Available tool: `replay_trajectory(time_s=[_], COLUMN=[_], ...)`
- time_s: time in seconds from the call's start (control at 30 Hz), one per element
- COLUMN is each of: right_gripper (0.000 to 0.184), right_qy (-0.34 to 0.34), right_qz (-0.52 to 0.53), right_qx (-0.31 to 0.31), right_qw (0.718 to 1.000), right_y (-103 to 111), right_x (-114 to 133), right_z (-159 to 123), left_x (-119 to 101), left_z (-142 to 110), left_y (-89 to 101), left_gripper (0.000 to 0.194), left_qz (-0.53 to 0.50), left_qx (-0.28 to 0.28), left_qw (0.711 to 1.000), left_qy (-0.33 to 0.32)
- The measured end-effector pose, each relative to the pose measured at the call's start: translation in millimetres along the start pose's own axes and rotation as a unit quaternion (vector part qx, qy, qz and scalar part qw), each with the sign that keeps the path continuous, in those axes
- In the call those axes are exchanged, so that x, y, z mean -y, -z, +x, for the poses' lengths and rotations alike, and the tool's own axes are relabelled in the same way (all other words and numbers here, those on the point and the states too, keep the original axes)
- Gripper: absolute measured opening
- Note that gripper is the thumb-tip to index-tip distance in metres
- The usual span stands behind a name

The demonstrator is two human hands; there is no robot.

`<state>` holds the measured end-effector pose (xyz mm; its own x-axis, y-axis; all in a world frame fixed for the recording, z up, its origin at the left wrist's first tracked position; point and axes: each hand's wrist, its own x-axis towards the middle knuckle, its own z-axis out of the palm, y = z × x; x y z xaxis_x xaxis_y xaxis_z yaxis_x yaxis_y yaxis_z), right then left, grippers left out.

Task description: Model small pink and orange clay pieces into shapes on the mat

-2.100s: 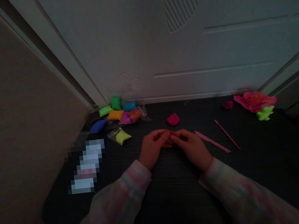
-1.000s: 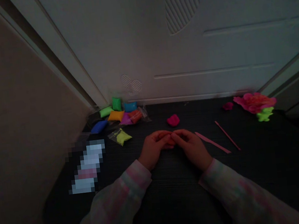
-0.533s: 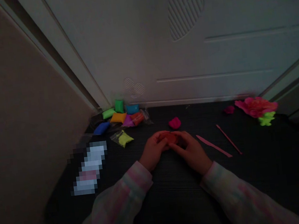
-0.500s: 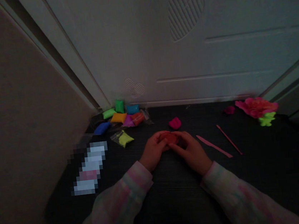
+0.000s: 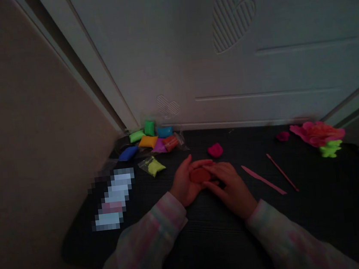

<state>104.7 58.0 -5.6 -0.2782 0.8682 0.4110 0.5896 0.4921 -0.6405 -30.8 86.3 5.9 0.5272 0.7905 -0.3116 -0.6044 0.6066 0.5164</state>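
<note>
sleeves [image 5: 155, 234]: pale cloth with soft pink and blue-green patches, covering both forearms, which reach in from the bottom edge.
table [image 5: 212, 247]: dark, with fine lines across its top; the light is dim.
right hand [image 5: 230, 185]: bent inward, thumb and fingers apart from each other, at the right edge of a red disc [image 5: 200, 175]; whether the tips touch it, i cannot tell.
left hand [image 5: 185, 185]: palm up, loosely spread rather than closed, with the disc lying on it.
disc position: between the two hands, over the middle of the table; it looks flat and rounded.
blurred rectangle [image 5: 115, 198]: pale, pixelated, slanting on the table's left side.
knife-shaped tool [image 5: 264, 180]: pink, lying aslant to the right of the right hand.
thin stick [image 5: 283, 172]: pink, lying further right, roughly alongside the tool.
yellow-green packet [image 5: 156, 166]: clear bag, beyond the left hand and to its left.
lime piece [image 5: 330, 149]: bright, lobed, at the front of a pink and coral flower [image 5: 317, 132] at the far right.
pink lump [image 5: 215, 150]: just beyond the hands.
dark pink lump [image 5: 282, 136]: smaller, just left of the flower.
colored packets [image 5: 148, 141]: clustered at the far left in greens, blues, orange, purple and red, with clear wrapping around them.
door [image 5: 142, 39]: pale, behind the table, with two ribbed hearts [image 5: 232, 16] in relief.
</note>
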Motion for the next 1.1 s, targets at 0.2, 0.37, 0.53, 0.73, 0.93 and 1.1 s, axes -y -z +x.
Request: replay_trajectory(time_s=[0.2,0.37,0.53,0.73,0.93,1.1], right_gripper=[0.037,0.038,0.033,0.030,0.028,0.025], right_qy=[-0.005,-0.005,0.009,0.004,-0.005,-0.003], right_qz=[-0.067,-0.046,-0.021,-0.010,0.000,-0.006], right_qx=[-0.035,-0.047,-0.050,-0.046,-0.048,-0.068], right_qw=[0.997,0.998,0.999,0.999,0.999,0.998], right_y=[-4,-1,0,0,1,0], right_x=[-1,1,1,2,2,0], right_z=[-3,-4,-4,-5,-4,-4], left_x=[2,1,0,-1,3,3], left_z=[3,4,2,-3,-3,-1], left_y=[0.6,3.9,4.6,-3.2,-4.6,-2.4], left_gripper=[0.040,0.044,0.047,0.041,0.015,0.043], left_qz=[0.021,0.047,0.042,0.051,0.118,0.136], left_qx=[-0.022,-0.034,-0.015,-0.062,-0.087,-0.048], left_qw=[1.000,0.998,0.999,0.997,0.988,0.987], left_qy=[-0.002,-0.020,-0.001,-0.012,-0.044,-0.069])
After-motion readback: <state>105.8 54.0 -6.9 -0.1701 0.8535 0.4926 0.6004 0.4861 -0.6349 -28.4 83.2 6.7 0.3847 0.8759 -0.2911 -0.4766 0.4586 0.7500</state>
